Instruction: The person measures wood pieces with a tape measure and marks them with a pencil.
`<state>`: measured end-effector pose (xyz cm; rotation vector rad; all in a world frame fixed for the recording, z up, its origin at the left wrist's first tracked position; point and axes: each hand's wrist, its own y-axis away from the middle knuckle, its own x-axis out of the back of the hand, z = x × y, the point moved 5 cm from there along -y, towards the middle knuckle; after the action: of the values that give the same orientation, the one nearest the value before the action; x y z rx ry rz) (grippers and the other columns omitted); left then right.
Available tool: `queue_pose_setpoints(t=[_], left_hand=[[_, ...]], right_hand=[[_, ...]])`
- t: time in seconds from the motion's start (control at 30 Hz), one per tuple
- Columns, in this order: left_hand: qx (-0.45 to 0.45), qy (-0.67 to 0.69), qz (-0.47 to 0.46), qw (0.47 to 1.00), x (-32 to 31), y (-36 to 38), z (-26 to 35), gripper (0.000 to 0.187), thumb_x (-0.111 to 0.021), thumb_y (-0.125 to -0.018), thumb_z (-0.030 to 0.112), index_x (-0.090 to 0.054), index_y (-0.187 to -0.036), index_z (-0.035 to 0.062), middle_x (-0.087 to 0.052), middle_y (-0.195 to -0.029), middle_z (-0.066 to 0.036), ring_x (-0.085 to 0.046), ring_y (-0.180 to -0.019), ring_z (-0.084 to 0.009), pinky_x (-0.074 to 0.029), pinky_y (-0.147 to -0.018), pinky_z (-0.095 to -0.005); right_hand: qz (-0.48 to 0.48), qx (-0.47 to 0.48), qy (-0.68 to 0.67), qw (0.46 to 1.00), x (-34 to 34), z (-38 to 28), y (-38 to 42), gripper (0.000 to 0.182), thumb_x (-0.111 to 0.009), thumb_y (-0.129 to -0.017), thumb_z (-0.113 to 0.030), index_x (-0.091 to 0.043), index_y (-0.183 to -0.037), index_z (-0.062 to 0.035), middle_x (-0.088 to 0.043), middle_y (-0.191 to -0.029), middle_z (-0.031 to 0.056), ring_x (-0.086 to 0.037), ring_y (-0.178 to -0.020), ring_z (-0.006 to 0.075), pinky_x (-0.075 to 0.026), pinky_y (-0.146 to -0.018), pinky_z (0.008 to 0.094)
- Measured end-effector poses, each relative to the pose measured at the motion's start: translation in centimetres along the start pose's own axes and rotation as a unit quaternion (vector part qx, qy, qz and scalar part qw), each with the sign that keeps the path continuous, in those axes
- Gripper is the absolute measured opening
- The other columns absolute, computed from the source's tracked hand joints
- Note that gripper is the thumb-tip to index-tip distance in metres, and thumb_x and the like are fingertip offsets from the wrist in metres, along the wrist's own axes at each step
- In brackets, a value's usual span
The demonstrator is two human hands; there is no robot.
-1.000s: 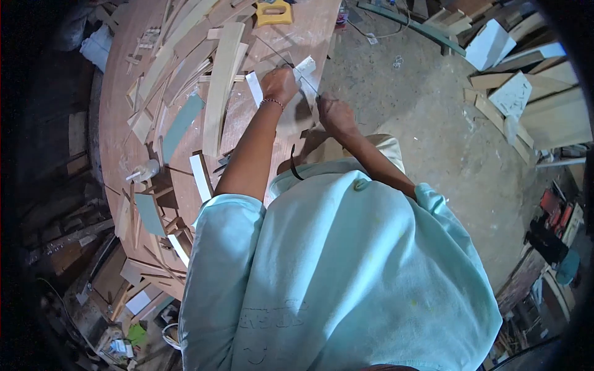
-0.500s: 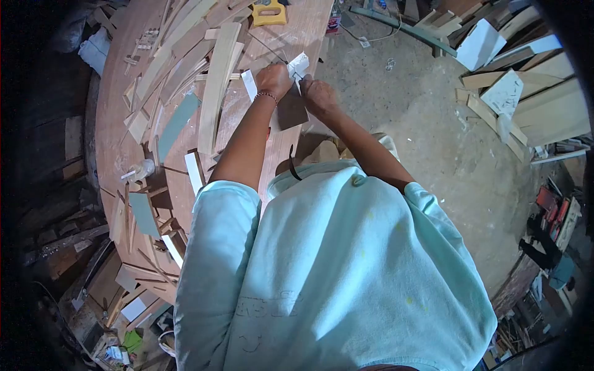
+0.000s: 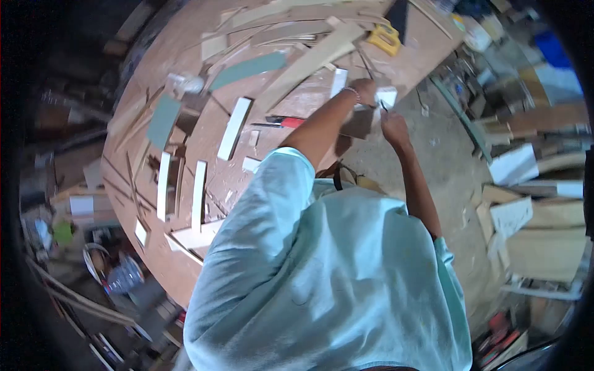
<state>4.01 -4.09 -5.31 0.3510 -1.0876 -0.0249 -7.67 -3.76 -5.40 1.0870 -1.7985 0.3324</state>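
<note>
My left hand (image 3: 364, 93), with a beaded bracelet at the wrist, is closed against a small white piece (image 3: 387, 96) at the table's edge. My right hand (image 3: 394, 127) is a fist just below it, closed around a slim dark tool (image 3: 383, 106) whose tip points at that piece; its exact kind is too small to make out. Beneath my left forearm a brown board (image 3: 357, 125) lies at the edge. A white strip (image 3: 338, 82) stands left of my left hand. Beyond both hands rests a saw with a yellow handle (image 3: 385, 40).
The wooden table (image 3: 139, 216) carries long wood strips (image 3: 309, 65), green-grey panels (image 3: 247, 69), white-faced pieces (image 3: 234, 128) and a red-handled tool (image 3: 291, 122). A plastic container (image 3: 185, 82) stands at the far left. Offcuts and boards (image 3: 538, 235) are stacked on the floor at right.
The view has swung left, so the table and both hands appear shifted to the right. Both hands stay at the white piece, in nearly the same grip.
</note>
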Motion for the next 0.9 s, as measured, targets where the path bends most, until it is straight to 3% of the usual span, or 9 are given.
queue_pose_setpoints(t=[0.03,0.07,0.13,0.3,0.47,0.57,0.73,0.9], left_hand=[[-0.027,-0.036,-0.014,0.999,0.2,0.4,0.1,0.036,-0.065,-0.049,0.03,-0.059,-0.069,-0.0003,-0.057,-0.072,-0.018,-0.057,-0.067,-0.0268,-0.045,-0.062,-0.033],[-0.116,0.015,0.023,0.993,-1.1,-0.7,-0.5,0.039,-0.065,-0.049,0.031,-0.058,-0.068,-0.0025,-0.057,-0.07,-0.019,-0.057,-0.065,-0.0266,-0.045,-0.061,-0.0329],[-0.051,0.015,-0.07,0.996,1.4,1.6,1.6,0.042,-0.065,-0.048,0.032,-0.058,-0.069,-0.0036,-0.057,-0.071,-0.019,-0.056,-0.064,-0.0255,-0.045,-0.06,-0.032],[-0.026,0.073,-0.115,0.99,0.6,1.8,1.8,0.042,-0.064,-0.048,0.032,-0.058,-0.069,-0.0034,-0.057,-0.073,-0.019,-0.056,-0.066,-0.0248,-0.044,-0.061,-0.0305],[-0.044,0.002,-0.03,0.999,1.9,2.8,3.1,0.04,-0.065,-0.05,0.028,-0.056,-0.073,-0.0046,-0.056,-0.073,-0.019,-0.056,-0.067,-0.0258,-0.044,-0.062,-0.0301],[-0.008,-0.016,-0.002,1.0,2.7,3.7,4.0,0.039,-0.066,-0.05,0.026,-0.056,-0.072,-0.004,-0.056,-0.077,-0.02,-0.055,-0.071,-0.0285,-0.044,-0.065,-0.0322],[0.051,-0.117,0.048,0.991,2.7,3.9,4.4,0.025,-0.059,-0.055,0.014,-0.055,-0.073,-0.0032,-0.056,-0.078,-0.02,-0.055,-0.074,-0.0296,-0.044,-0.066,-0.0357],[0.074,-0.115,0.073,0.988,2.1,3.9,3.5,0.02,-0.056,-0.057,0.01,-0.056,-0.073,-0.0018,-0.056,-0.078,-0.019,-0.055,-0.075,-0.0296,-0.044,-0.066,-0.0368]], right_hand=[[0.002,-0.075,-0.004,0.997,0.2,1.3,0.3,0.038,-0.032,-0.081,-0.03,-0.053,-0.082,0.0021,-0.053,-0.082,0.0238,-0.052,-0.079,0.0339,-0.039,-0.069,0.0445],[0.004,-0.083,0.011,0.996,0.7,2.6,0.7,0.038,-0.032,-0.081,-0.03,-0.053,-0.082,0.0021,-0.053,-0.082,0.0238,-0.052,-0.079,0.0339,-0.039,-0.069,0.0445],[0.043,-0.045,-0.027,0.998,2.6,0.3,2.2,0.038,-0.031,-0.081,-0.029,-0.052,-0.081,0.0028,-0.053,-0.08,0.0248,-0.051,-0.078,0.0369,-0.038,-0.069,0.0453],[0.077,-0.004,-0.058,0.995,3.6,0.3,3.6,0.041,-0.031,-0.082,-0.031,-0.052,-0.081,0.0043,-0.052,-0.075,0.0261,-0.05,-0.076,0.0403,-0.038,-0.069,0.0442],[0.108,0.012,0.072,0.992,2.8,0.8,3.3,0.034,-0.034,-0.082,-0.03,-0.05,-0.082,-0.0001,-0.055,-0.069,0.0205,-0.055,-0.068,0.035,-0.043,-0.062,0.0427],[0.11,-0.03,0.074,0.991,3.3,0.4,3.7,0.033,-0.033,-0.08,-0.028,-0.053,-0.078,-0.0023,-0.056,-0.071,0.018,-0.056,-0.069,0.0312,-0.044,-0.065,0.0385],[0.13,0.001,0.059,0.99,4.1,0.3,3.4,0.032,-0.032,-0.08,-0.027,-0.053,-0.074,-0.0035,-0.057,-0.07,0.0162,-0.056,-0.066,0.0286,-0.044,-0.061,0.0365],[0.16,0.035,0.032,0.986,4.0,-0.1,2.6,0.033,-0.03,-0.078,-0.026,-0.054,-0.069,-0.0044,-0.057,-0.069,0.0157,-0.056,-0.066,0.0285,-0.045,-0.059,0.0343]])
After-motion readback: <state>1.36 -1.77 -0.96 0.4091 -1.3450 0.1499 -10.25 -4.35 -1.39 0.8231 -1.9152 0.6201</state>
